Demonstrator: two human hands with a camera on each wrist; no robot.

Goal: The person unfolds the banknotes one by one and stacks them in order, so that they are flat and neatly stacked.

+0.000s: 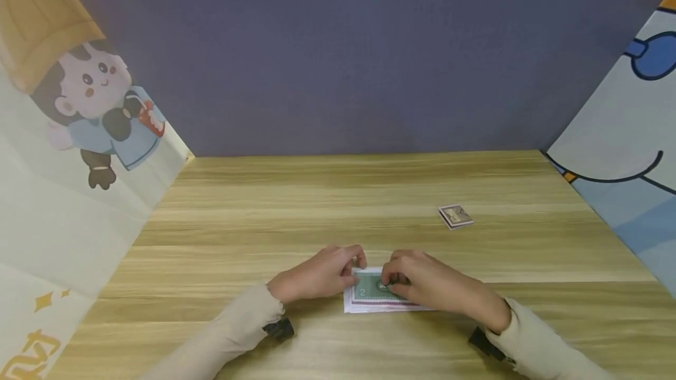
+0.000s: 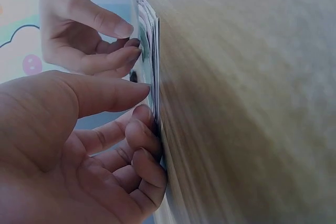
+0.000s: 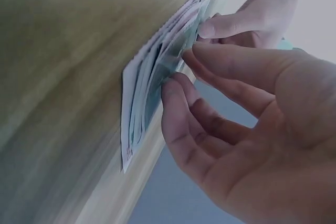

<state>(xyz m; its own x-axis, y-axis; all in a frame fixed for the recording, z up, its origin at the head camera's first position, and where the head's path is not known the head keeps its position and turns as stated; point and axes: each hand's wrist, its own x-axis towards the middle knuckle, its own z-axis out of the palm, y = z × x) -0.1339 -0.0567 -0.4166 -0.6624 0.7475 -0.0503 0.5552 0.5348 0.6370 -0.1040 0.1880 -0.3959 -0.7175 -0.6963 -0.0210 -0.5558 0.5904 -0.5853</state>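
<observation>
A flat stack of paper banknotes (image 1: 369, 293) lies on the table in front of me, its top note green with a white border and a "2". My left hand (image 1: 330, 273) holds the stack's left end, thumb on the green face and index finger at the far edge. In the left wrist view, its other fingers curl against that edge. Over the right part of the stack is my right hand (image 1: 422, 277), fingers loosely bent and fingertips at the top note. Several layered paper edges (image 3: 137, 103) show in the right wrist view.
A small square pile of brown-printed paper (image 1: 455, 216) lies farther back on the right. The wood-grain table (image 1: 296, 204) meets a dark blue panel (image 1: 338, 57) behind. Cartoon-printed sheets (image 1: 31, 192) flank it on both sides.
</observation>
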